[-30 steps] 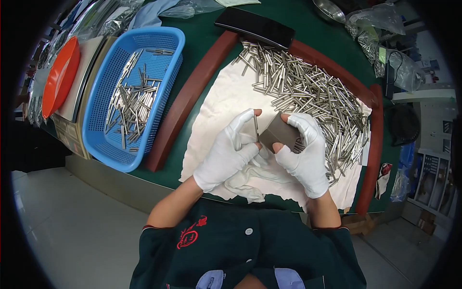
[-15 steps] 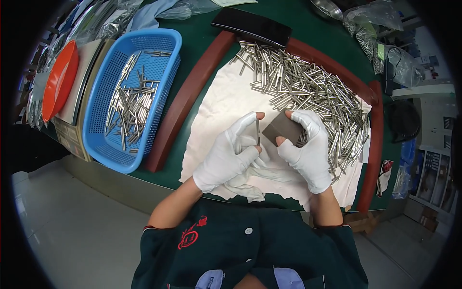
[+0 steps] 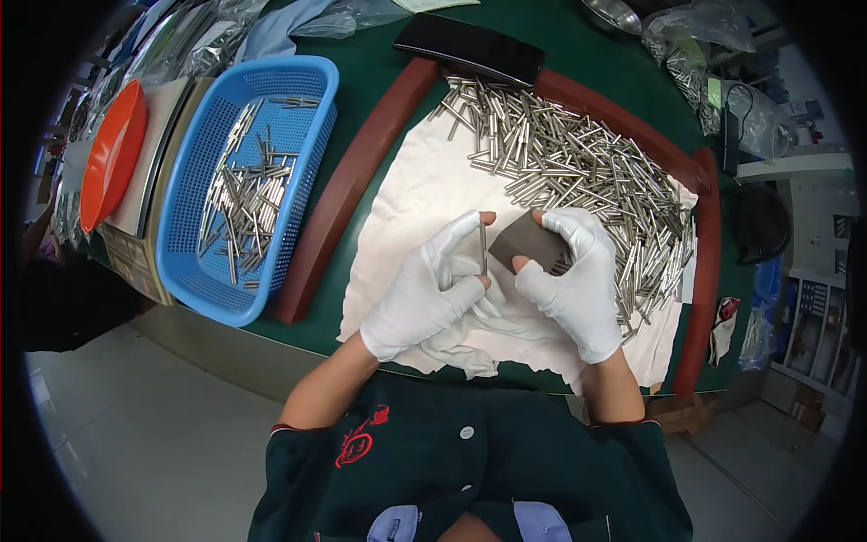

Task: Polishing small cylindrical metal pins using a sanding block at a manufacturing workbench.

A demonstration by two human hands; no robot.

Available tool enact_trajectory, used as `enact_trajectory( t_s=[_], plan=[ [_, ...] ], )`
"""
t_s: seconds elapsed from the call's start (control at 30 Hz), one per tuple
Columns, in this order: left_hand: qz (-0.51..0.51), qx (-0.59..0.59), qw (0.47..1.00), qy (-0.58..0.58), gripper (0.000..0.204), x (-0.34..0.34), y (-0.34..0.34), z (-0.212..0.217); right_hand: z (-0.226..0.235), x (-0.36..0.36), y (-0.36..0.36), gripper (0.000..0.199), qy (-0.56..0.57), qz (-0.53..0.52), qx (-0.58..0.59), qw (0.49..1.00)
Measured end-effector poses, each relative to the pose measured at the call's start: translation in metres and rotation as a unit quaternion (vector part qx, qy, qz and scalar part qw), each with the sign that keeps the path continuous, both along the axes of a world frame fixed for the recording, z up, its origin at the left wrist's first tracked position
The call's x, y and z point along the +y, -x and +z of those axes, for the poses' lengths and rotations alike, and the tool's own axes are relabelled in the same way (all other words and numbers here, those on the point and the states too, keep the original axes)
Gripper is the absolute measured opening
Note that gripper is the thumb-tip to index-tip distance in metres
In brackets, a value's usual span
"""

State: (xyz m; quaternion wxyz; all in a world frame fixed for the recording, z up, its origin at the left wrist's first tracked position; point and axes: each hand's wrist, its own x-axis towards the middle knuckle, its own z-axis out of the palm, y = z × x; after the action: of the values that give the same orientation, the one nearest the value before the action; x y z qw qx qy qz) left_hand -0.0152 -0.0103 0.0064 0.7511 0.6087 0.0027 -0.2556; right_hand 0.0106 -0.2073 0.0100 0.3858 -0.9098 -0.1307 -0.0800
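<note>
My left hand [image 3: 422,294], in a white glove with bare fingertips, pinches a thin metal pin [image 3: 483,249] upright by its two ends, between thumb and forefinger. Just right of it, my gloved right hand [image 3: 578,285] grips a flat, grey-brown square pad [image 3: 528,242] by its edges. The pad's left corner is close to the pin but apart from it. Beyond and to the right of that hand, many more metal pins [image 3: 578,167] lie in a heap on a whitish cloth [image 3: 397,217]. A crumpled pale cloth [image 3: 465,348] lies beneath my left hand.
Reddish-brown bars [image 3: 348,199] frame the cloth. To the left stands a blue perforated basket [image 3: 172,226] with loose pins, beside an orange tray [image 3: 114,158]. A black phone-like slab [image 3: 470,50] rests at the back. Plastic bags [image 3: 700,36] lie at the far right.
The pad in my right hand has tilted and shifted slightly left; my right thumb has moved a little along its edge. My left hand keeps the pin nearly still.
</note>
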Motion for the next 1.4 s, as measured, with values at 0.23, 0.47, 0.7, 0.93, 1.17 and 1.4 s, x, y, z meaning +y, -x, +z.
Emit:
enact_trajectory(
  t_s=[0.23,0.47,0.7,0.93,1.17,1.4],
  plan=[
    [0.053,0.027,0.998,0.024,0.065,-0.006,-0.002,0.003,0.005,0.003,0.001,0.043,-0.084,-0.019,0.077,0.993],
    [0.043,-0.013,0.999,0.020,0.061,-0.007,0.000,-0.004,0.000,0.009,0.006,0.048,-0.076,0.063,0.019,0.995],
    [0.102,-0.119,0.987,-0.034,0.061,-0.013,0.005,-0.007,-0.005,0.013,0.010,0.052,-0.076,0.062,-0.020,0.995],
    [0.110,-0.235,0.963,-0.069,0.061,-0.015,0.008,-0.017,-0.002,0.014,0.010,0.054,-0.085,0.073,-0.039,0.993],
    [0.093,-0.160,0.982,-0.029,0.059,-0.011,0.013,-0.020,-0.006,0.012,0.011,0.058,-0.115,0.082,-0.020,0.990],
    [0.086,-0.245,0.966,-0.008,0.059,-0.010,0.011,-0.016,-0.004,0.011,0.009,0.054,-0.119,0.093,-0.036,0.988]
  ],
)
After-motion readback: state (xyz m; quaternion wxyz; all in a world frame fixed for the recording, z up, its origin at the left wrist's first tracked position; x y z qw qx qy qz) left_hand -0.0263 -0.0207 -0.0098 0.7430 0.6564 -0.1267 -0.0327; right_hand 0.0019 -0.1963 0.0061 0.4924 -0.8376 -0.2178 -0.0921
